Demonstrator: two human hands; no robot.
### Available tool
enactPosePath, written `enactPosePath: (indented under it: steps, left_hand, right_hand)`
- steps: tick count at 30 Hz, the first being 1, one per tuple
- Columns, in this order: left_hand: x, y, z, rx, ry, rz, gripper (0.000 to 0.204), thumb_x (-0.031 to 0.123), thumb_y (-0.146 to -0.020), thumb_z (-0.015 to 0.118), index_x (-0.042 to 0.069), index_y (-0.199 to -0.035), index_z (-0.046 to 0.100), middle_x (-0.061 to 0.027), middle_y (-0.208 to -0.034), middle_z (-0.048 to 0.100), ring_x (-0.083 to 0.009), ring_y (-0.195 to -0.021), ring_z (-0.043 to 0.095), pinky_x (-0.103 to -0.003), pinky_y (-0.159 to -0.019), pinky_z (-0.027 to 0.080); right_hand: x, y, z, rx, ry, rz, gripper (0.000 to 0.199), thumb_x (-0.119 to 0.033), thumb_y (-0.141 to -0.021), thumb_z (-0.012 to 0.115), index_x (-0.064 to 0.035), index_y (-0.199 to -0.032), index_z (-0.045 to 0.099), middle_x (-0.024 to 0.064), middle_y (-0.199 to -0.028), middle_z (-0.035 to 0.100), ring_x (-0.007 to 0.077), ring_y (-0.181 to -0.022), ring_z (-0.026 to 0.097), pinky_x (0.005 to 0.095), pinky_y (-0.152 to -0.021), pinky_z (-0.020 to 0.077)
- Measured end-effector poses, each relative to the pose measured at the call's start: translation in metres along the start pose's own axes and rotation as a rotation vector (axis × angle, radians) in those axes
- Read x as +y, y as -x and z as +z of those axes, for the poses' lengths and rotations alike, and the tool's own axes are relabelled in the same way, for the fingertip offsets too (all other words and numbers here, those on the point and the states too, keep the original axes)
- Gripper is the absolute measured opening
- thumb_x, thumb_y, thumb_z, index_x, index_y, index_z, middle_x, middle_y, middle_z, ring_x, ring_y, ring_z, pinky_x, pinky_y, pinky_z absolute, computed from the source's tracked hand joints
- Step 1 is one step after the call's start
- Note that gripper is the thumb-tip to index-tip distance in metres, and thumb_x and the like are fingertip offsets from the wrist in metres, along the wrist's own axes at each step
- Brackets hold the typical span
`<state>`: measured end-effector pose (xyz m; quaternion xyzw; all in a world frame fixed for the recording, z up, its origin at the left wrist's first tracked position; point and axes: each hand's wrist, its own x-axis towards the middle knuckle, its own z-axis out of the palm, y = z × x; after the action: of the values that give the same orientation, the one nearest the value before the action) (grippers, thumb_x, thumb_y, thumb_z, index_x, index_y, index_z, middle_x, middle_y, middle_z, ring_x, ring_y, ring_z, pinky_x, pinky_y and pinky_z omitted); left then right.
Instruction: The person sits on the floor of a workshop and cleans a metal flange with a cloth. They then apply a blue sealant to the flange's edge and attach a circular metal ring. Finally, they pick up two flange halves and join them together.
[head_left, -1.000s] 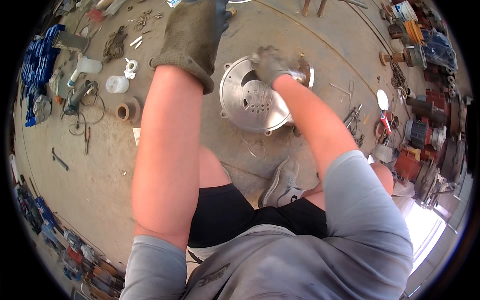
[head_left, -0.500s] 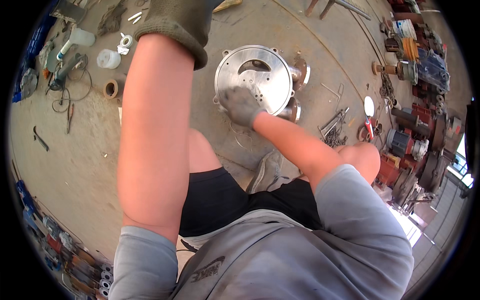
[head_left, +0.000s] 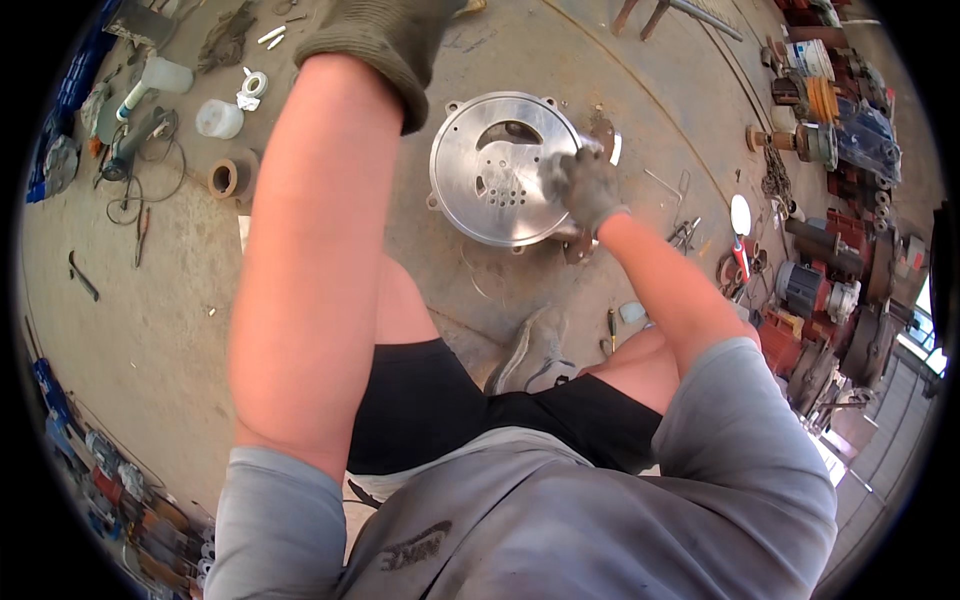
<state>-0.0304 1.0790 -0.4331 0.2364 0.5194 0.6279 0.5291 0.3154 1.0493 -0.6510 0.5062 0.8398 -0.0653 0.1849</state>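
Observation:
A round, shiny metal plate (head_left: 475, 205) lies flat on the floor in front of me. It has a curved slot, a smaller opening and a group of small holes, with lugs around its rim. My right hand (head_left: 588, 188), in a dark grey glove, is over the plate's right edge. Motion smears its fingers, and whether they grip anything cannot be made out. Partly behind that hand is a rusty pipe flange (head_left: 604, 140) at the plate's right side. My left hand (head_left: 385, 40), also gloved, is raised at the top edge; its fingers are hidden.
On the left are a rusty metal ring (head_left: 232, 177), a white plastic container (head_left: 219, 118), a tape roll (head_left: 254, 84), an angle grinder (head_left: 128, 145) with its cord and pliers (head_left: 141, 237). On the right lie a white-headed brush (head_left: 740, 225), a screwdriver (head_left: 611, 328) and several motors (head_left: 800, 285).
My right hand has moved right across the plate, from its lower middle to its right edge, baring the small holes. My left forearm has shifted slightly right.

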Motion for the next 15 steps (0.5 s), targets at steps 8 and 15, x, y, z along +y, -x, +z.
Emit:
enactPosePath:
  steps: [8, 15]
  left_hand:
    - [-0.033, -0.032, 0.014, -0.127, 0.084, -0.058, 0.037, 0.031, -0.107, 0.064, 0.000, -0.126, 0.067, -0.0096, -0.118, 0.071, -0.0184, -0.097, 0.068, -0.030, -0.084, 0.057]
    - [-0.010, -0.010, -0.004, -0.187, -0.162, 0.113, 0.034, 0.028, -0.108, 0.064, -0.001, -0.126, 0.069, -0.0081, -0.108, 0.071, -0.0170, -0.089, 0.068, -0.030, -0.078, 0.057]
  right_hand:
    - [-0.121, 0.046, 0.037, 0.012, -0.208, -0.322, 0.039, -0.044, -0.102, 0.063, -0.0081, -0.111, 0.074, 0.0149, -0.108, 0.070, 0.0354, -0.105, 0.068, 0.0482, -0.090, 0.0546]
    - [-0.083, 0.039, 0.019, -0.151, -0.162, -0.548, 0.030, -0.037, -0.101, 0.065, -0.0118, -0.113, 0.076, 0.0130, -0.112, 0.072, 0.0345, -0.109, 0.069, 0.0476, -0.094, 0.0562]
